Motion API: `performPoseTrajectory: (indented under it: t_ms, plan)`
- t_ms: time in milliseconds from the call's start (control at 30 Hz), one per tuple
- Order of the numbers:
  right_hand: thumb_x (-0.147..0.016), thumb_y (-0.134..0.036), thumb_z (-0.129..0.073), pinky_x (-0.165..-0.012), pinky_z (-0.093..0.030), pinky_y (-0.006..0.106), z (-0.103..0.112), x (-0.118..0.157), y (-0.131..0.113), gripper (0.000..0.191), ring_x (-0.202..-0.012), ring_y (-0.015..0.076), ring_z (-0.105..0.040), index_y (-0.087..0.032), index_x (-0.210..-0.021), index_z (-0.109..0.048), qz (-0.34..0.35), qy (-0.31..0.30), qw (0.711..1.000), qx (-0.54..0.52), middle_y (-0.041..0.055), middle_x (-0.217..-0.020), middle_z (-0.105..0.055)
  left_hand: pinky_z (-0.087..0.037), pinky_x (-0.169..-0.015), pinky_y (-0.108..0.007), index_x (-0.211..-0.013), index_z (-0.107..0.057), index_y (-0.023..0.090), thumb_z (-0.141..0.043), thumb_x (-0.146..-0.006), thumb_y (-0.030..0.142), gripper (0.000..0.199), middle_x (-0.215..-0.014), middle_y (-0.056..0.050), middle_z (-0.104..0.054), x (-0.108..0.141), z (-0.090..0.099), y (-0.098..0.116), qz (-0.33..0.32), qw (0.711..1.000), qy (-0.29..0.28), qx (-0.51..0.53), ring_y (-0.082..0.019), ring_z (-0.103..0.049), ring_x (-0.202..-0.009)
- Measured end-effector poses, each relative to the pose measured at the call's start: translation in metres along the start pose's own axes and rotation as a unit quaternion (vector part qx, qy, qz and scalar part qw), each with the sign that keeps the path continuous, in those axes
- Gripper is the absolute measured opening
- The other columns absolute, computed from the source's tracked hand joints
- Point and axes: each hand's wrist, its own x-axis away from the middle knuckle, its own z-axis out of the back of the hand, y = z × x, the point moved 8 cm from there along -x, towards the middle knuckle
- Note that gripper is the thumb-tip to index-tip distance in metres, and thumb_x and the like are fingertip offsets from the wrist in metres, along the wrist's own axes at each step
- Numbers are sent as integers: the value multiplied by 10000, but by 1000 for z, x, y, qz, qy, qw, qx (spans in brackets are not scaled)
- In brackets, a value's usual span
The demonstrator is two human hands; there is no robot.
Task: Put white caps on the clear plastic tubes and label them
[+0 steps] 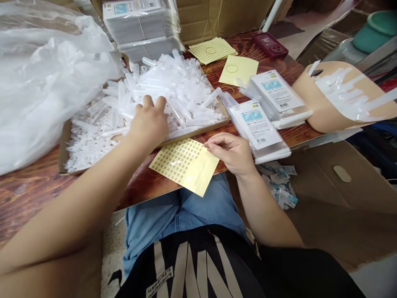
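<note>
My left hand reaches over a shallow cardboard tray, its fingers bent down among translucent plastic tubes. The fingertips are hidden, so whether they grip a tube does not show. At the table's front edge lies a yellow sticker sheet, with rows of small round stickers on its left part and bare backing on its right. My right hand is closed in a pinch at the sheet's upper right edge. Anything between thumb and finger is too small to make out.
Small white plastic pieces fill the tray's left side. Bundled card packs lie at right, beside a tan container of white pieces. Behind are stacked packs and more yellow sheets. A cardboard box stands below the table.
</note>
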Motion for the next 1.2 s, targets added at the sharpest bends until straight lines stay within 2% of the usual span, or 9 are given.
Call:
performPoseTrajectory:
  t_ms: [133,233,367,600,733,867,1000,1100,1200]
  plan:
    - [-779,-128,-704,-706,-554,296,-2,3,-13,99,-758,150,-690,-216,-768,-747,74,11,995,62,6,-795,-736,-449,-1015,-623,-1375,-608,233,-581,-862,175,518,-1316,-200,-560,-7,3,-17,38,999,-3,-3,-437,-584,-1176]
    - [-789,-86,-665,-721,-560,307,-4,7,-23,148,-764,150,-684,-220,-781,-725,135,24,984,111,4,-801,-725,-477,-1005,-542,-1282,-689,263,-633,-838,187,453,-1262,-148,-608,-8,6,-24,11,997,36,63,-347,-623,-1073]
    - [-801,-64,-643,-710,-565,313,-8,13,-34,171,-769,156,-687,-222,-801,-708,194,38,968,152,7,-809,-720,-513,-902,-411,-1131,-761,252,-675,-848,237,296,-1070,-62,-678,0,13,-29,-28,982,105,156,-195,-607,-821]
    - [-828,-108,-666,-726,-581,344,-1,13,-34,137,-806,178,-696,-230,-830,-731,189,72,970,131,20,-831,-726,-424,-637,-291,-1081,-772,201,-751,-836,259,253,-820,3,-649,10,49,-44,5,940,218,260,-103,-456,-628]
    - [-845,-164,-695,-742,-606,360,3,14,-38,100,-828,184,-703,-251,-841,-745,146,80,983,73,18,-851,-733,-316,-547,-295,-1066,-790,193,-788,-826,316,269,-703,18,-625,40,83,-40,-32,923,244,296,-100,-421,-576]
    - [-865,-173,-706,-764,-642,355,-10,21,-58,115,-850,178,-728,-274,-879,-761,108,15,993,-52,14,-938,-754,-380,-583,-323,-1045,-806,239,-809,-813,395,279,-871,-23,-705,92,106,-3,-158,950,148,227,-142,-541,-658]
    - [-849,-118,-715,-814,-661,358,-44,34,-80,139,-926,183,-751,-250,-868,-757,92,-120,982,-112,41,-1111,-763,-479,-593,-330,-1056,-785,277,-729,-878,359,204,-950,-41,-751,124,98,18,-187,939,21,288,-213,-673,-808]
    - [-852,-99,-725,-837,-672,354,-66,47,-81,139,-943,181,-763,-231,-885,-752,63,-186,965,-173,58,-1118,-766,-511,-587,-294,-999,-781,276,-750,-866,312,142,-919,-32,-749,127,82,18,-157,902,11,403,-183,-682,-758]
    - [-861,-98,-728,-799,-685,334,-81,56,-75,127,-982,189,-766,-222,-883,-746,25,-214,947,-240,58,-1100,-773,-462,-487,-239,-995,-783,266,-743,-886,308,124,-822,-10,-714,124,55,13,-115,821,5,560,-111,-605,-572]
